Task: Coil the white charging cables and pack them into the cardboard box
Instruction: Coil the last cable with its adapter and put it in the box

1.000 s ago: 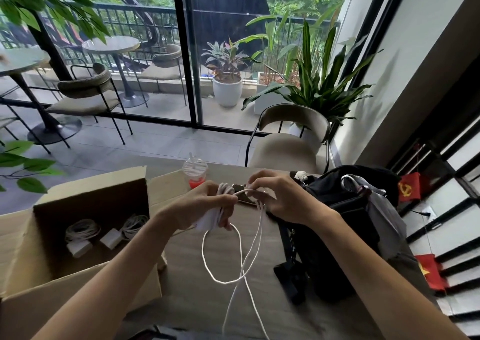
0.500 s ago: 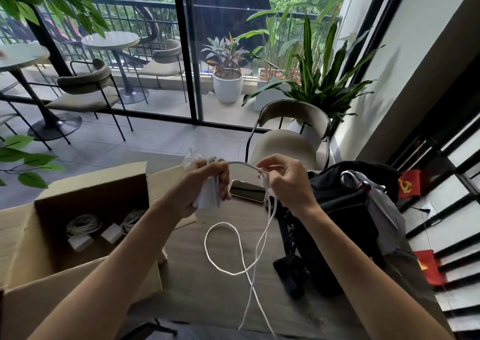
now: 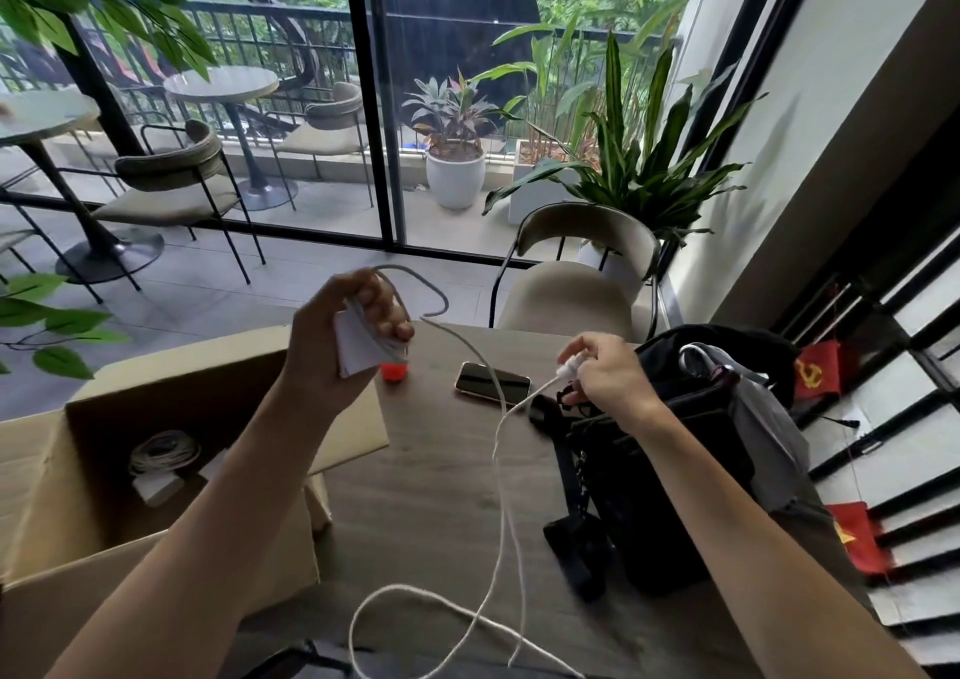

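The person stands at a wooden table (image 3: 441, 496) with both arms stretched forward. The left hand (image 3: 332, 346) is raised above the table edge. Its fingers are curled round a white adapter (image 3: 358, 351), and some turns of the white cable (image 3: 501, 470) lie across the adapter under the fingers. One loop of the cable arches up over the fingertips and comes down on the right side of that hand.

The right hand (image 3: 608, 382) is lower, well apart from the left, just beside the black bag (image 3: 675, 444). Its thumb and fingers pinch the white plug (image 3: 567, 368) at the cable's end. From both hands the cable hangs down in two strands, which come together and end in a wide slack loop low over the near side of the table. One strand passes in front of the phone (image 3: 492, 383), which lies flat with a dark screen; I cannot tell if it touches the phone.

The cardboard box (image 3: 218, 392) stands open on the left of the table, near the left arm. Inside it lies a coiled cable (image 3: 163, 452) with its white block (image 3: 156, 486) just beside it. A cup (image 3: 393, 371) with red in it stands behind the left hand, mostly hidden. A chair (image 3: 571, 299) stands at the far side of the table.
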`<state>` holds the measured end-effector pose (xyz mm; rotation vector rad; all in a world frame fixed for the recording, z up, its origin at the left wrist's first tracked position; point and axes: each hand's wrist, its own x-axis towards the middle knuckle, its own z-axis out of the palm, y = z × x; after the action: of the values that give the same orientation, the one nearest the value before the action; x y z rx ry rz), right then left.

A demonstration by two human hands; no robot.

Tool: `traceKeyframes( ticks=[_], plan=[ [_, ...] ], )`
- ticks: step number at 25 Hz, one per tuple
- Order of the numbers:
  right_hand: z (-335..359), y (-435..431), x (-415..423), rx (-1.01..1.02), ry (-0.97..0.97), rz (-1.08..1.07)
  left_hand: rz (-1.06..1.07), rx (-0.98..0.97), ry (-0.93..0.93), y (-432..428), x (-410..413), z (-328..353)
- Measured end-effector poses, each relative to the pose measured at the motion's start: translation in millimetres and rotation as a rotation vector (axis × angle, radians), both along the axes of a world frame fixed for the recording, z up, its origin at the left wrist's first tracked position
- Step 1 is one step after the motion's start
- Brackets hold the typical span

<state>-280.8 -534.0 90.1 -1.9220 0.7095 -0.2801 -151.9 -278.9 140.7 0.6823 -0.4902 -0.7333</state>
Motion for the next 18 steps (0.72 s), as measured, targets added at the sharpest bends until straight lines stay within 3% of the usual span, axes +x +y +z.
traceKeyframes(
  ticks=[3,5,6,7,10,15,17,18],
  plan=[
    [6.1,-7.2,-7.2,-0.317,0.290,0.288,0.003,0.102,-0.069,-4.7,-2.1,4.9],
    [20.2,-4.5,-8.6,-0.398,0.300,0.394,-0.013,0.123,-0.069,-10.8,-6.0,6.2],
    [29.3,0.8,-7.6,-0.449,0.212,0.393,-0.021,0.132,-0.055,-13.6,-8.0,7.0],
    [38.7,8.6,-6.4,-0.442,0.085,0.373,-0.032,0.138,-0.045,-16.8,-10.4,8.4],
    [54.0,45.3,3.4,-0.134,-0.231,0.445,-0.092,0.146,-0.064,-23.9,-16.7,15.3],
    [60.0,84.3,24.0,-0.045,-0.263,0.482,-0.281,0.053,-0.108,-27.2,-26.2,27.9],
    [59.0,92.3,24.0,-0.003,-0.150,0.517,-0.267,0.022,-0.100,-27.8,-24.3,25.6],
    [58.0,95.5,22.0,-0.060,-0.047,0.587,-0.199,0.058,-0.182,-28.2,-22.7,21.4]
  ],
)
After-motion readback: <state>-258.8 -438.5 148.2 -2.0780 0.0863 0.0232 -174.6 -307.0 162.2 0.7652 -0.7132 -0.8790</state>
